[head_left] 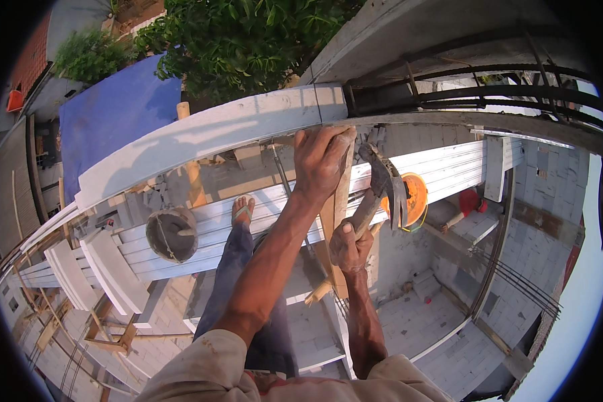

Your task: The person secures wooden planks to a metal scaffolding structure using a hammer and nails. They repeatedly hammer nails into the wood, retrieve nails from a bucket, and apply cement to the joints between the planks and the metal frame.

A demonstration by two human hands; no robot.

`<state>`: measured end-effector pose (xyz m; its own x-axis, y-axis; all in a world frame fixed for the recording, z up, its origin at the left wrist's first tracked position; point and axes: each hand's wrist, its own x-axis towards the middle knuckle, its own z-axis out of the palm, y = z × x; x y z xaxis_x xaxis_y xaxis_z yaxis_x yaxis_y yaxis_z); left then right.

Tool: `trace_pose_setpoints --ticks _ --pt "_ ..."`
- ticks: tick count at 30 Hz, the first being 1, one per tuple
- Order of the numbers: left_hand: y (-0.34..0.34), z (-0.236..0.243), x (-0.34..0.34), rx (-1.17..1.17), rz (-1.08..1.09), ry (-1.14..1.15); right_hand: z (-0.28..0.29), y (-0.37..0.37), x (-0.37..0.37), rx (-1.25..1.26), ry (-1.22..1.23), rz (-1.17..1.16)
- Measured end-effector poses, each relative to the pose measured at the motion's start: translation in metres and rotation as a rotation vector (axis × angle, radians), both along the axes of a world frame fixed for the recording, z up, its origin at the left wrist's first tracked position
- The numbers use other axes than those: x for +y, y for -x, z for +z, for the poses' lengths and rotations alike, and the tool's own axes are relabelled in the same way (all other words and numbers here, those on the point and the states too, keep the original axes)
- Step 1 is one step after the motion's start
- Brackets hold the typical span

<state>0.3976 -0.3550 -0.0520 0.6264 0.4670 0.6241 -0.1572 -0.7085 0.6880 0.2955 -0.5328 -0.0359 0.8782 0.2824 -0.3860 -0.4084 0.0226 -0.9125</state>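
Observation:
My left hand (320, 159) is closed around the upper end of a long wooden board (342, 191), close to the pale block wall (248, 115). The board slants down toward me, its lower part passing beside my right forearm. My right hand (352, 246) grips the wooden handle of a claw hammer (386, 179), thumb along the handle. The hammer's metal head is raised, to the right of the board and apart from it. Whether my left fingers also hold something small cannot be seen.
White ribbed planks (275, 202) form a walkway under my sandalled foot (243, 210). A grey mortar bucket (153, 231) stands left, an orange bucket (419, 194) right. Steel bars (502, 88) lie in a trough ahead. Deep open drops flank the planks; a blue tarp (117, 114) lies beyond the wall.

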Motion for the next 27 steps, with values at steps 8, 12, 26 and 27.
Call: trace_pose_setpoints --ticks 8,12,26,27 --pt "0.017 -0.009 -0.014 -0.007 0.048 0.314 0.006 0.003 0.006 -0.115 -0.018 -0.080" --pt "0.022 -0.005 -0.018 0.323 0.102 0.636 0.011 0.000 0.019 -0.265 -0.049 -0.115" --pt "0.019 -0.005 -0.017 0.324 0.061 0.823 0.013 -0.002 0.034 -0.177 -0.139 -0.232" --pt "0.019 -0.004 -0.017 0.334 0.058 0.825 -0.004 -0.003 0.019 -0.040 -0.097 -0.144"
